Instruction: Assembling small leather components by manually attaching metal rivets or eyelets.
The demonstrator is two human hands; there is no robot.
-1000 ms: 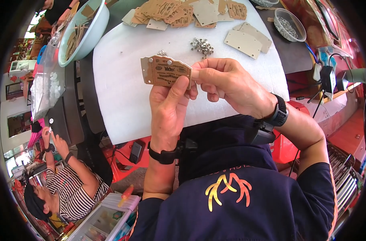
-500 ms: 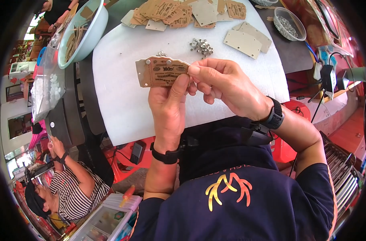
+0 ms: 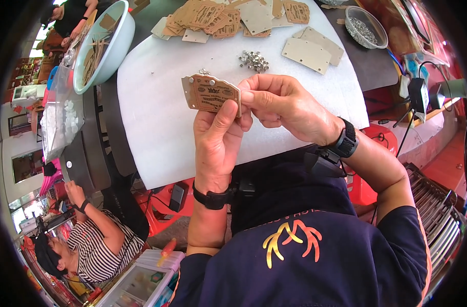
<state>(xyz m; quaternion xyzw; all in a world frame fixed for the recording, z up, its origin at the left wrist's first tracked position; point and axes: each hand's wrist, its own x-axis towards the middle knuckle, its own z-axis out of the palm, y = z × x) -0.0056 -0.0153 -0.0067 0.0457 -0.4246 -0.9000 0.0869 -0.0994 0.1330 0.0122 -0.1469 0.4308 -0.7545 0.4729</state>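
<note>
Over the white sheet, my left hand [image 3: 218, 135] grips a brown printed plaque [image 3: 209, 93] backed by a pale grey plate, its thumb on the front face. Round silver caps sit along the plaque's upper edge, and small holes show at its left side. My right hand [image 3: 284, 105] is closed in a pinch at the plaque's right edge. Whatever lies between its thumb and forefinger is hidden. Just beyond the hands is a small heap of silver metal caps [image 3: 254, 61]. A few tiny metal pieces show right behind the plaque's top edge.
Brown printed pieces [image 3: 205, 15] and grey plates [image 3: 306, 54] lie at the far side of the white sheet [image 3: 156, 128]. A tub of small metal parts [image 3: 364, 30] stands far right, a pale blue basin [image 3: 122, 46] far left. A co-worker in stripes [image 3: 103, 245] sits at left.
The plaque has turned and tilted, shifting slightly right with my left hand. My right fingers have curled in closer at its right edge.
</note>
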